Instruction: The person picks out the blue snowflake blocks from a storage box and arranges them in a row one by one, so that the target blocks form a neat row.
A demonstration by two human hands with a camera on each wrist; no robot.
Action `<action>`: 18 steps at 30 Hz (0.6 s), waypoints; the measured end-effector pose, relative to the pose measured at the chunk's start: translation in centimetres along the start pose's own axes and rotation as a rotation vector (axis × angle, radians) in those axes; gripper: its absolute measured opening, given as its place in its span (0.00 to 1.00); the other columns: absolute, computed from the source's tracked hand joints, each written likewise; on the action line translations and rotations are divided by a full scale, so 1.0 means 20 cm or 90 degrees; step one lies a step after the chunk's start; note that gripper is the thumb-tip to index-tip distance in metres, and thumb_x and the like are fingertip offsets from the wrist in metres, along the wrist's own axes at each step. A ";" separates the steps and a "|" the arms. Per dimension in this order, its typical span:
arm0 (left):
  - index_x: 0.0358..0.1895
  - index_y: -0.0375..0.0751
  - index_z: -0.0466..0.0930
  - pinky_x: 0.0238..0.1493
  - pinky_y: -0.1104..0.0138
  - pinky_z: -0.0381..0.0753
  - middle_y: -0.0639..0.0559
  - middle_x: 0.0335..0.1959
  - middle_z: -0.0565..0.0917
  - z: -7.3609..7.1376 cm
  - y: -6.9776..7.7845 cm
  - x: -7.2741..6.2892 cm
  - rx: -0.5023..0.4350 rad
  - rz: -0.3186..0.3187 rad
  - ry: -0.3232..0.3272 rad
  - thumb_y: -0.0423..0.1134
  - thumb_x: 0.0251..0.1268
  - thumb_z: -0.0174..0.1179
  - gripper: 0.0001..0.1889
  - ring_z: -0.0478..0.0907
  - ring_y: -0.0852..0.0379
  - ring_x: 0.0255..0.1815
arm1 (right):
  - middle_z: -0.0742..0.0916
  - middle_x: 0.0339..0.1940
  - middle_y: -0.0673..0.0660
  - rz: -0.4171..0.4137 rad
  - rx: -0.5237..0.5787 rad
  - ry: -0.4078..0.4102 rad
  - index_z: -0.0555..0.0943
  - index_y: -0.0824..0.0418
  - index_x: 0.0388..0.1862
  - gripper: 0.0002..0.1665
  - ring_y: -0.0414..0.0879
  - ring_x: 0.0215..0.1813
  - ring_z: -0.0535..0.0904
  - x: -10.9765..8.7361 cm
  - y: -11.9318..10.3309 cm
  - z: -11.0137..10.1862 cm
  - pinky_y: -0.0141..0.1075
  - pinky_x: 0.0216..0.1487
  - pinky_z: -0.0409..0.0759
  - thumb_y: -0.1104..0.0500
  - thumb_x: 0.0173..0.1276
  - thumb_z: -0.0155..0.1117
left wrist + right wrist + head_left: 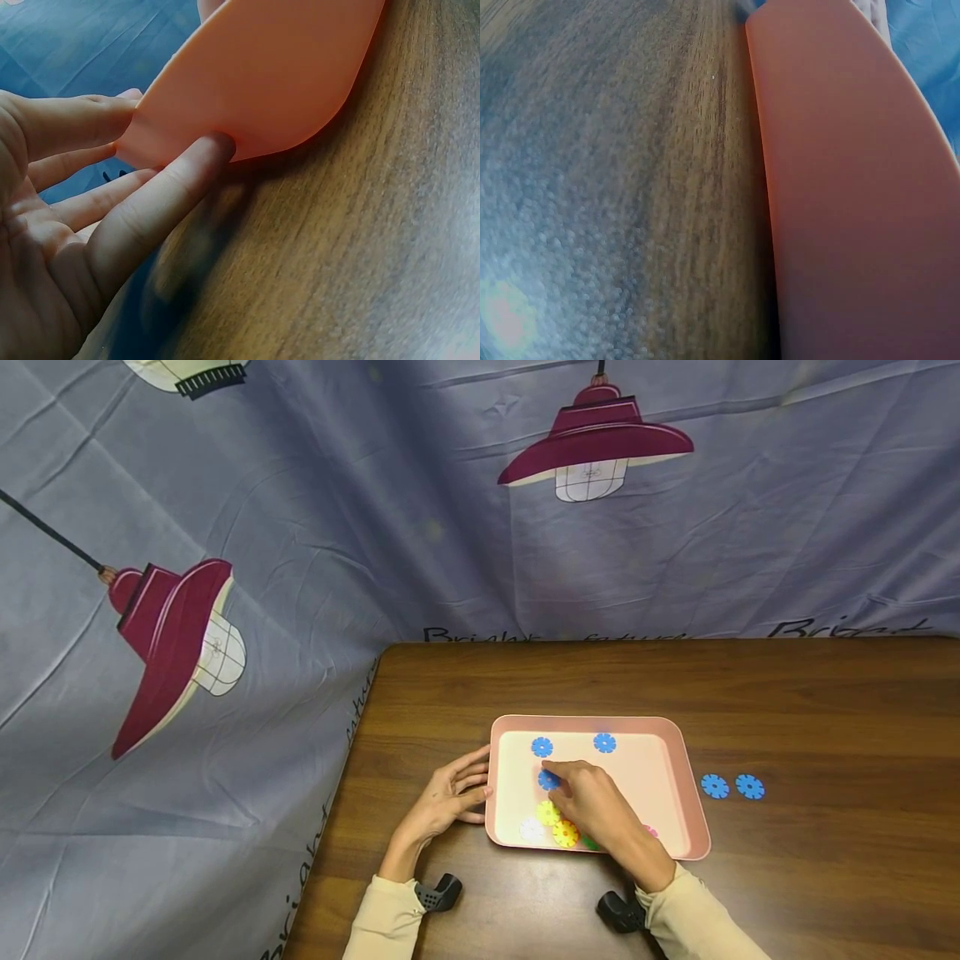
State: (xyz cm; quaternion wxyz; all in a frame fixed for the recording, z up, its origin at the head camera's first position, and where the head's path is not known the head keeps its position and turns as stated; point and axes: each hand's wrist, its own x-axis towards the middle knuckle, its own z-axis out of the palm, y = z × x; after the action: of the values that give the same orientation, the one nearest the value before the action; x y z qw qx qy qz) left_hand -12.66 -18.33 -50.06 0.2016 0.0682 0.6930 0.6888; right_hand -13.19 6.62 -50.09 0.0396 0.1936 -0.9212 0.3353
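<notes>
Risk of nudging yellow discs (564,832) with right hand's (596,797) thumb; cannot tell if pinching blue disc (548,779); left hand (441,800) straight-fingered against tray (641,772).

Blue-grey drape (375,485) with 3 printed lamps (600,439) beyond brown wood-grain table (840,877)

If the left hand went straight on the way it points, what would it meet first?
Most likely the pink tray; the left hand appears to touch its outer wall.
</notes>
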 end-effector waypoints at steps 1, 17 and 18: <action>0.75 0.39 0.60 0.37 0.50 0.87 0.29 0.65 0.69 0.00 0.00 0.00 0.001 0.000 -0.001 0.26 0.68 0.59 0.33 0.69 0.35 0.64 | 0.88 0.42 0.59 -0.001 -0.001 0.002 0.85 0.68 0.51 0.22 0.44 0.34 0.74 0.00 0.00 0.00 0.38 0.37 0.77 0.70 0.54 0.72; 0.75 0.39 0.60 0.37 0.49 0.86 0.29 0.65 0.69 -0.01 0.00 0.00 -0.002 0.000 0.000 0.26 0.67 0.59 0.34 0.70 0.35 0.64 | 0.89 0.40 0.58 0.001 -0.028 0.005 0.87 0.66 0.49 0.22 0.41 0.33 0.75 0.02 -0.02 0.01 0.37 0.36 0.80 0.71 0.51 0.73; 0.75 0.39 0.60 0.37 0.48 0.86 0.29 0.65 0.69 -0.01 0.00 0.00 -0.001 0.000 -0.001 0.26 0.67 0.59 0.34 0.69 0.35 0.64 | 0.89 0.40 0.59 0.005 -0.028 0.006 0.87 0.66 0.49 0.22 0.42 0.34 0.75 0.02 -0.02 0.01 0.38 0.36 0.80 0.71 0.51 0.73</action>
State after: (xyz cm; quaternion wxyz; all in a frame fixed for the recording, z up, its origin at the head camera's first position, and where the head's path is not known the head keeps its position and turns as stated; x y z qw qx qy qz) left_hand -12.74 -18.42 -50.10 0.2022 0.0684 0.6921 0.6895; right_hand -13.32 6.11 -50.02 0.0466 0.1879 -0.9288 0.3159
